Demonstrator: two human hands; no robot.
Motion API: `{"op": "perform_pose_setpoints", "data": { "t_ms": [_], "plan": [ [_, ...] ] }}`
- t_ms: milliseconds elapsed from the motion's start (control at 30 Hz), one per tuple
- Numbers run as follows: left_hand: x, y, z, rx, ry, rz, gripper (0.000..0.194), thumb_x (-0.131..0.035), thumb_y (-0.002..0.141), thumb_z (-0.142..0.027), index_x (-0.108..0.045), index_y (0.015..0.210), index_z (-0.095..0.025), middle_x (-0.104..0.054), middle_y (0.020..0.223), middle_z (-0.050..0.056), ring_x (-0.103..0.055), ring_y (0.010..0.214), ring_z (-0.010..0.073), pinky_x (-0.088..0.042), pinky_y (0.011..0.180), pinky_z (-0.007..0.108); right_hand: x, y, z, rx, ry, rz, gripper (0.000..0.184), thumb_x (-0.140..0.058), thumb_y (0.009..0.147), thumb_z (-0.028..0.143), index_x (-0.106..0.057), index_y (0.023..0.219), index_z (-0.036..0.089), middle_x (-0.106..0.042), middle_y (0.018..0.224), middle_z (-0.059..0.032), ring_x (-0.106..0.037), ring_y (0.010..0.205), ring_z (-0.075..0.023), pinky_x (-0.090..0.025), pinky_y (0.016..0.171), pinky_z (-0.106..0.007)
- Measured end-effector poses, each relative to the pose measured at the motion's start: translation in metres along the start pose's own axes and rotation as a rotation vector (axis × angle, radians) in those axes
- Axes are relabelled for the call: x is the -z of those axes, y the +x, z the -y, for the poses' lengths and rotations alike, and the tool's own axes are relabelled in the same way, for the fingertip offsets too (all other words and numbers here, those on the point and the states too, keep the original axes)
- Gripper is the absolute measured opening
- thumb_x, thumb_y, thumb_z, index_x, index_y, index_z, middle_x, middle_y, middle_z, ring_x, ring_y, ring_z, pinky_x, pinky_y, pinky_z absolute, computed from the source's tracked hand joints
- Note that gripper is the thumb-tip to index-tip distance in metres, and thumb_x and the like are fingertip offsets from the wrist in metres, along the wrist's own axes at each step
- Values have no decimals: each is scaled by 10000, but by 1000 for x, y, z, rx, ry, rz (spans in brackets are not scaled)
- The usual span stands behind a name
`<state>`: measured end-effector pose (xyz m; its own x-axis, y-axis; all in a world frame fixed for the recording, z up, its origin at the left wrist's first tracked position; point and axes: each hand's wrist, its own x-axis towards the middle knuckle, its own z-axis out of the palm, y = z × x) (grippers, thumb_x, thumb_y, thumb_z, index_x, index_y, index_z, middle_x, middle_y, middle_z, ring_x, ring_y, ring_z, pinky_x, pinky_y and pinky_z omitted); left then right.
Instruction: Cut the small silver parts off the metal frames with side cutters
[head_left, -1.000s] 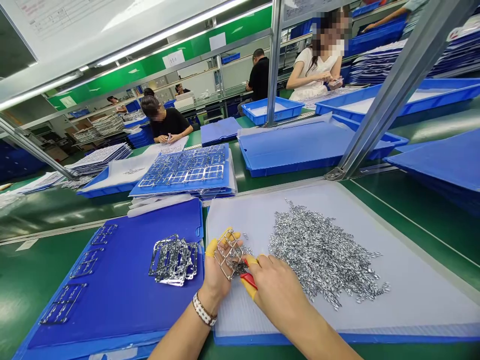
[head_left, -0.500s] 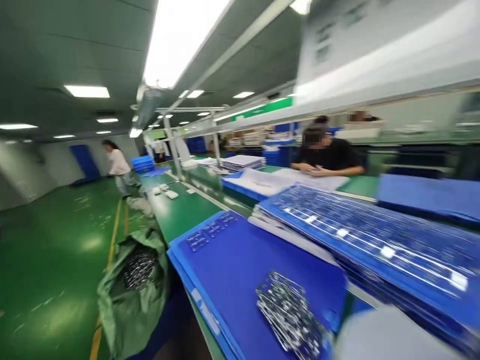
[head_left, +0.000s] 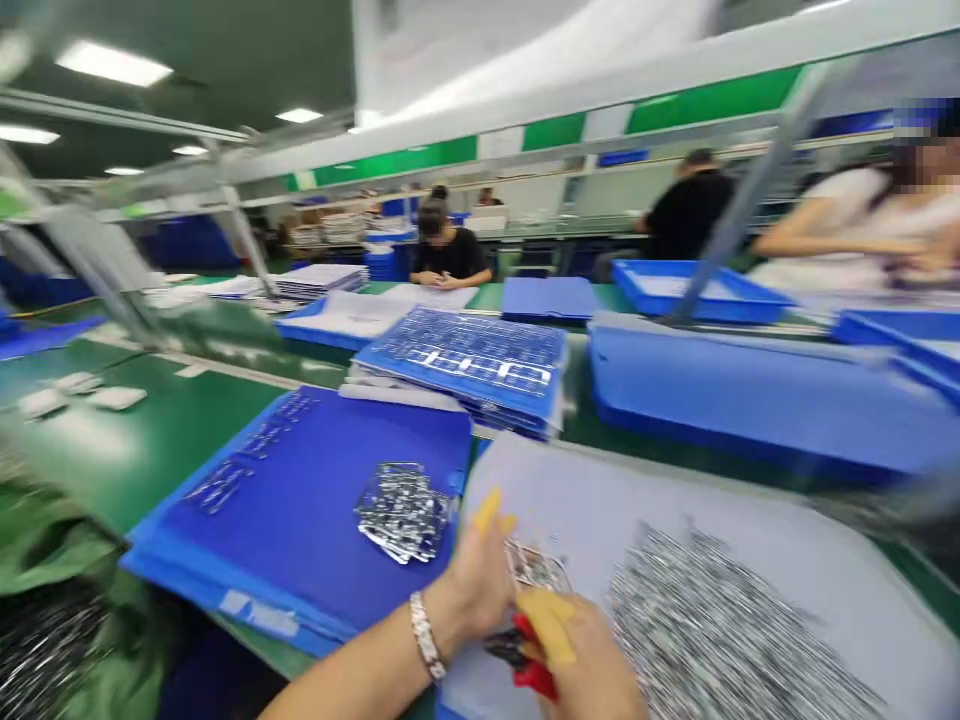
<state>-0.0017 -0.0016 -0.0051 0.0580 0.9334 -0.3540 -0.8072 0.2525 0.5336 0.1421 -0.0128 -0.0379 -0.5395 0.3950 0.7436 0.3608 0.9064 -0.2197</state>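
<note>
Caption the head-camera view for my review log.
Left hand holds a metal frame while right hand grips red-handled cutters beside a heap of metal pieces.

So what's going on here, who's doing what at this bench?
A person wearing yellow finger cots is working over a grey sheet. Their left hand holds a small metal frame, and their right hand grips red-handled cutters. A heap of small metal pieces lies on the sheet, with a pile of metal frames on a blue folder beside it. A co-worker in a black top sits further along.
</note>
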Motion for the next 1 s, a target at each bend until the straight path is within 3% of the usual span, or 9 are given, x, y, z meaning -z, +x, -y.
{"op": "perform_pose_setpoints", "data": {
  "t_ms": [67, 167, 233, 333, 400, 500, 600, 767, 1000],
  "plan": [
    [4, -3, -5, 74, -40, 81, 582, -452, 797, -640, -442, 1209, -229, -620, 1004, 82, -630, 813, 230, -444, 799, 420, 2, 2, 10, 93, -11, -55, 492, -511, 809, 82, -457, 1289, 175, -661, 956, -105, -608, 936, -230, -521, 796, -402],
    [2, -4, -10, 274, -64, 304, 668, -423, 781, -688, -408, 1282, -247, -637, 1061, 132, -643, 886, 314, -419, 812, 478, -2, 13, 19, 112, -66, -83, 446, -478, 807, 62, -488, 1245, 144, -662, 970, -117, -587, 1013, -250, -509, 833, -444],
    [-1, -3, -10, 315, -59, 360, 710, -399, 782, -706, -408, 1318, -241, -653, 1053, 141, -641, 918, 343, -412, 813, 478, -3, 17, 23, 130, -70, -75, 399, -462, 804, 53, -515, 1193, 128, -658, 966, -119, -567, 1049, -255, -496, 861, -455],
    [-3, 0, -7, 236, -36, 271, 723, -399, 798, -692, -431, 1335, -209, -671, 997, 120, -647, 902, 316, -428, 798, 426, 4, 19, 24, 89, -43, -65, 397, -469, 799, 80, -495, 1195, 108, -641, 959, -125, -565, 1009, -251, -489, 851, -442],
    [-3, 2, -7, 167, -8, 186, 720, -399, 807, -683, -458, 1325, -186, -673, 981, 112, -650, 860, 276, -443, 773, 385, 12, 21, 22, -52, -99, -29, 399, -510, 820, 168, -474, 1212, 103, -629, 972, -134, -571, 954, -252, -489, 818, -433],
    [-2, 2, -6, 65, 56, 122, 690, -386, 825, -670, -484, 1314, -193, -661, 1025, 105, -637, 821, 219, -453, 730, 335, 21, 27, 13, -327, -270, 143, 372, -569, 823, 277, -518, 1162, 132, -634, 908, -112, -587, 832, -250, -488, 731, -416],
    [-1, 0, -5, 25, 118, 108, 669, -383, 837, -656, -506, 1303, -191, -652, 1062, 109, -623, 848, 204, -449, 719, 310, 24, 35, 5, -476, -351, 332, 297, -590, 810, 294, -580, 1081, 171, -641, 840, -79, -591, 767, -244, -465, 685, -389],
    [2, -1, -1, 20, 183, 112, 656, -388, 841, -645, -538, 1282, -183, -646, 1095, 120, -601, 952, 234, -431, 775, 319, 25, 47, 3, -555, -327, 444, 242, -597, 804, 318, -612, 1015, 200, -653, 862, -59, -597, 796, -235, -439, 716, -359],
    [4, -2, 1, -21, 273, 110, 629, -412, 834, -641, -544, 1285, -222, -636, 1124, 99, -601, 902, 213, -419, 786, 319, 28, 52, 5, -581, -308, 515, 240, -589, 812, 334, -626, 1006, 198, -667, 871, -64, -613, 809, -243, -436, 716, -355]
  ]
}}
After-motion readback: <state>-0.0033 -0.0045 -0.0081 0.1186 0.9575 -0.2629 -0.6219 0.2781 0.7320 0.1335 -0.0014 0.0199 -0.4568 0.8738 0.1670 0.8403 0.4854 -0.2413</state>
